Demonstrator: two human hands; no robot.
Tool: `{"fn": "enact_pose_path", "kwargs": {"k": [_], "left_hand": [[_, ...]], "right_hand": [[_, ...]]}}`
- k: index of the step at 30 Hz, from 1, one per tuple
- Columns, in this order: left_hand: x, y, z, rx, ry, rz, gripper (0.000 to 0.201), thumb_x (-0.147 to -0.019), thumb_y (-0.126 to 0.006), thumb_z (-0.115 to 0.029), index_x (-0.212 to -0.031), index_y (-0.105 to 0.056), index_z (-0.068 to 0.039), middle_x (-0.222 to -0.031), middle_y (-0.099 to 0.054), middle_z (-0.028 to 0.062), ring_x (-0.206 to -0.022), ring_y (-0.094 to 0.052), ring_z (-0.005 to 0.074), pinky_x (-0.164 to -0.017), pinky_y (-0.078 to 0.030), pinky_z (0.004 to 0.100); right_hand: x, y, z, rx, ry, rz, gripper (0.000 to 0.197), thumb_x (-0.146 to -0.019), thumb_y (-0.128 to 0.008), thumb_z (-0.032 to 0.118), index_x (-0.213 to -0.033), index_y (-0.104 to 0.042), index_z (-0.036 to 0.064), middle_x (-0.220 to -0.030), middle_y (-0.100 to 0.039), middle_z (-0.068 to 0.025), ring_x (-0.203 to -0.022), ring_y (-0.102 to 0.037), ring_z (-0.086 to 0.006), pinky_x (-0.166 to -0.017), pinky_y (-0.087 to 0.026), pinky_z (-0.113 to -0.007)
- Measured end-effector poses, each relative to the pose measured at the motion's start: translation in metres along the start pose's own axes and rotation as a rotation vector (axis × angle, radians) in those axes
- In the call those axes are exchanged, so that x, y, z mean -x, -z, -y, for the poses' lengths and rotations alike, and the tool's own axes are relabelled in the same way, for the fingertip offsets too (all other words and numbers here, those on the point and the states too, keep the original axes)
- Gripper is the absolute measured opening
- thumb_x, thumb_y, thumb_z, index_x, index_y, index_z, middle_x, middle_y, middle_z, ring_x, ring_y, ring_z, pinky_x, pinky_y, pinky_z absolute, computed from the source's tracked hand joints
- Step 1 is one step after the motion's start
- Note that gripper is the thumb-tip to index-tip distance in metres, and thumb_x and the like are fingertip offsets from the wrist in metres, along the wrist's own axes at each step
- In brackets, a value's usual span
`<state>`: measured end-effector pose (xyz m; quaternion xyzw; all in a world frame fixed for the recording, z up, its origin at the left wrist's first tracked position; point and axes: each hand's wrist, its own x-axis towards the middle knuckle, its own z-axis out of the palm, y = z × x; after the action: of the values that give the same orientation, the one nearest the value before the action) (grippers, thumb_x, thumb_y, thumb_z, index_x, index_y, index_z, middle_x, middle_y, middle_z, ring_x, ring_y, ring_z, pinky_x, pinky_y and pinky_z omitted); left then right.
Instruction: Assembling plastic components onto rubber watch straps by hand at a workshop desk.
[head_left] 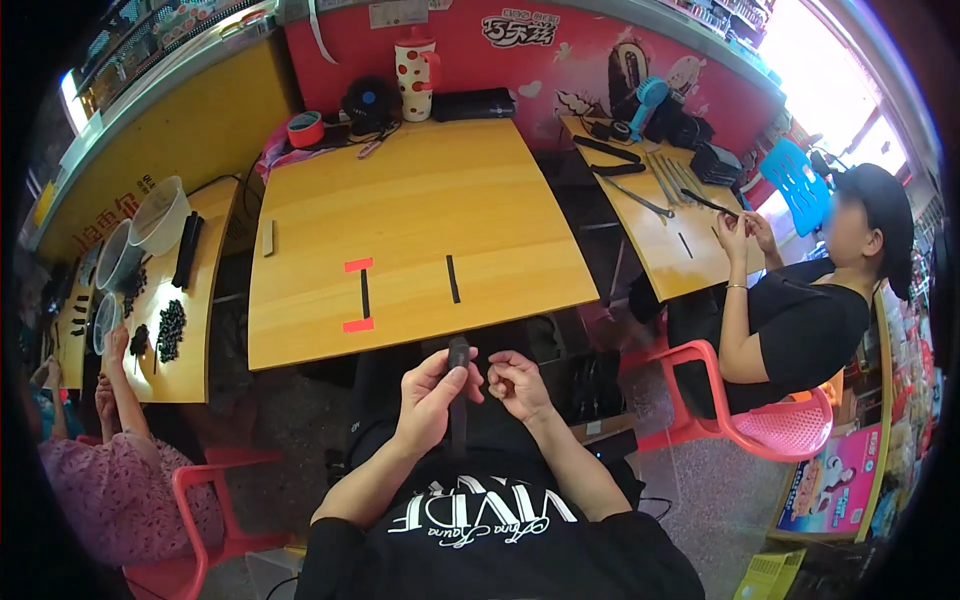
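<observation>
Just off the table's front edge, my left hand (432,395) is closed on a black strap (458,425). One end of the strap sticks up above the thumb and the rest hangs down in front of my shirt. Close beside it on the right, my right hand (522,388) has its fingers curled in toward the thumb; whether anything small is pinched there, I cannot make out. On the wooden table (420,190) lies a black strip (365,293) between two pieces of red tape (358,325). A second black strip (453,279) lies to its right.
A pale flat stick (268,238) lies at the table's left edge. Along the back stand a dotted tumbler (415,80), a black fan (370,103) and a red tape roll (305,129). To the right, a co-worker (790,290) handles a black strip; at left, another person (130,470) reaches toward plastic tubs (160,215).
</observation>
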<state>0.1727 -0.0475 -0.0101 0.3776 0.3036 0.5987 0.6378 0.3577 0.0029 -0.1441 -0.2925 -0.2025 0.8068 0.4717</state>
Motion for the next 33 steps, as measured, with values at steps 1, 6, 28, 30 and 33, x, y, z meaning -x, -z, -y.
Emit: {"fn": "enact_pose_path", "kwargs": {"k": [1,6,28,30,33], "left_hand": [[0.003,0.001,0.001,0.041,0.029,-0.010,0.027,-0.095,-0.055,-0.013,-0.116,-0.058,0.004,-0.089,-0.063,0.0088,-0.071,-0.060,0.0153,-0.062,-0.049,0.0278],[0.024,0.020,-0.070,0.460,-0.154,0.377,0.029,-0.090,-0.064,-0.026,-0.099,-0.061,0.002,-0.070,-0.057,0.0082,-0.059,-0.057,0.0178,-0.049,-0.038,0.0303],[0.049,-0.035,-0.245,-0.575,-0.929,0.824,0.025,-0.082,-0.057,-0.010,-0.103,-0.057,-0.023,-0.057,-0.046,-0.0035,-0.038,-0.036,0.0080,-0.041,-0.026,0.0251],[0.052,-0.037,-0.236,-0.567,-0.999,0.741,0.024,-0.082,-0.056,-0.010,-0.102,-0.058,-0.022,-0.056,-0.046,-0.0033,-0.038,-0.036,0.0078,-0.041,-0.026,0.0250],[0.047,-0.064,-0.226,-0.369,-1.061,0.676,0.018,-0.082,-0.056,-0.009,-0.096,-0.061,-0.020,-0.055,-0.047,-0.0030,-0.037,-0.036,0.0075,-0.040,-0.025,0.0248]], "right_hand": [[0.001,0.002,-0.001,0.000,-0.006,0.001,0.014,-0.091,-0.056,0.001,-0.102,-0.064,0.0047,-0.074,-0.060,-0.0084,-0.058,-0.051,-0.0118,-0.052,-0.040,-0.024],[0.000,0.004,0.000,-0.013,-0.031,0.004,0.014,-0.091,-0.055,0.000,-0.100,-0.064,0.0043,-0.074,-0.060,-0.0100,-0.058,-0.049,-0.0131,-0.052,-0.038,-0.026],[-0.004,0.002,0.000,-0.033,-0.063,0.050,0.013,-0.093,-0.054,0.002,-0.101,-0.065,0.0041,-0.076,-0.061,-0.0083,-0.059,-0.051,-0.0125,-0.053,-0.041,-0.025],[-0.004,0.003,0.001,-0.028,-0.058,0.051,0.014,-0.093,-0.054,0.002,-0.102,-0.065,0.0041,-0.076,-0.061,-0.0085,-0.059,-0.051,-0.0124,-0.053,-0.040,-0.025],[-0.001,0.006,0.001,-0.041,-0.050,0.057,0.013,-0.093,-0.054,0.002,-0.102,-0.065,0.0040,-0.077,-0.061,-0.0086,-0.059,-0.051,-0.0124,-0.053,-0.041,-0.025]]}}
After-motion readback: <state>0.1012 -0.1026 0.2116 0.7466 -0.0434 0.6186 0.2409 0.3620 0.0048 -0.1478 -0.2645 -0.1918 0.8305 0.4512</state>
